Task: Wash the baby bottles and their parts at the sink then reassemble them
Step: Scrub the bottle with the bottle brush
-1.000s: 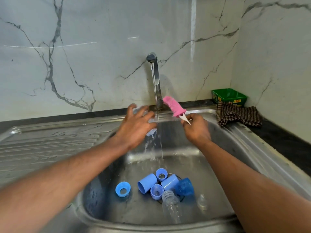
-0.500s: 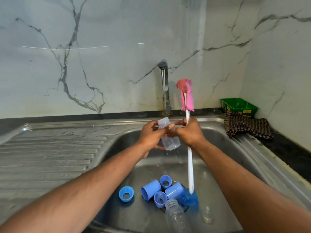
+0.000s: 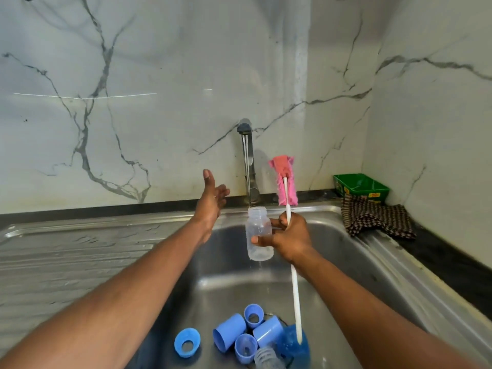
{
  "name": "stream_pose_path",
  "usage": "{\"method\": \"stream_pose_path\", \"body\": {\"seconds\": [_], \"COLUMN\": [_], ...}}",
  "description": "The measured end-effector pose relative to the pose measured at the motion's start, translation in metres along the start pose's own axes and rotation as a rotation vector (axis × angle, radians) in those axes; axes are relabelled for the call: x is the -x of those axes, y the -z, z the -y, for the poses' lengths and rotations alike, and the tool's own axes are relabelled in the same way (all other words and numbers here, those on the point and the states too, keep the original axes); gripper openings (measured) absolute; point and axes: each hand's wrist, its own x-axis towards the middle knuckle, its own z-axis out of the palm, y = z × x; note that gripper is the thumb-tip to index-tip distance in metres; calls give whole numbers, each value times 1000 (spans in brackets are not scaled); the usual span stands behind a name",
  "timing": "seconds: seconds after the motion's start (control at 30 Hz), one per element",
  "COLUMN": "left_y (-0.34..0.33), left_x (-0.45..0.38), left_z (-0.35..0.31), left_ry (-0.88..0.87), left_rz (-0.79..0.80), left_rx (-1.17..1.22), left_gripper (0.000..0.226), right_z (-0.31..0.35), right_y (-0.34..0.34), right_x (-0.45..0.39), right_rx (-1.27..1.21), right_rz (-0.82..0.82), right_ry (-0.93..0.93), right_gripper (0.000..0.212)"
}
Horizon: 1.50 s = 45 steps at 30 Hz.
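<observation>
Blue caps [image 3: 241, 339] lie unwashed in the sink [image 3: 372, 262]. Above them, a bottle [image 3: 258, 233] and brush [image 3: 286, 182] are gripped together by the right hand [image 3: 288, 239] under the tap [image 3: 247, 161]. The left hand [image 3: 211, 201], open and empty, is raised nearby. Rinsing seems underway; next, brush insertion is likely required.

Bright, even daylight fills the scene, with soft glare streaks on the marble wall [image 3: 111, 95] at 10 o'clock and sheen on the steel sink [image 3: 229, 283]. Wide-angle bending bows the worktop [image 3: 439, 251] edges. The forearms at 6 o'clock look soft.
</observation>
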Motion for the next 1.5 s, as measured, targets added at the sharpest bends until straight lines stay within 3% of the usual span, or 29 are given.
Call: {"method": "stream_pose_path", "body": {"seconds": [0.17,0.33,0.5,0.57,0.63,0.7,0.8,0.87,0.97,1.17,1.33,1.5], "left_y": [-27,-54,-43,-32,-20,-8,2,6,17,48,45,50], "left_x": [-16,-10,6,28,50,63,80,91,109,123,118,107], "left_z": [-22,-26,5,23,32,33,23,13,3,9,16,13], "left_ry": [-45,-132,-47,27,55,-1,-103,-109,-83,135,203,158], "left_rz": [110,194,183,276,370,310,211,121,33,163,187,120], "left_rx": [-74,-35,-90,-78,10,68,175,240,287,533,527,549], "left_gripper": [89,68,81,85,70,49,59,65,52,56,43,45], "right_z": [0,-4,-6,0,7,22,50,65,74,64,52,52], "right_y": [1,2,5,3,2,-1,-5,-7,3,34,23,7], "right_x": [0,-3,-3,2,9,19,38,51,70,103,98,107], "right_rx": [-24,-51,-66,-39,-10,-15,26,152,551,1054,1020,895], "right_rz": [-10,-35,-24,30,110,189,209,169,94,215,243,290], "right_ry": [14,40,69,98,126,186,314,374,421,661,523,674], "right_gripper": [57,57,56,52,50,39,27,40,68,74,78,70]}}
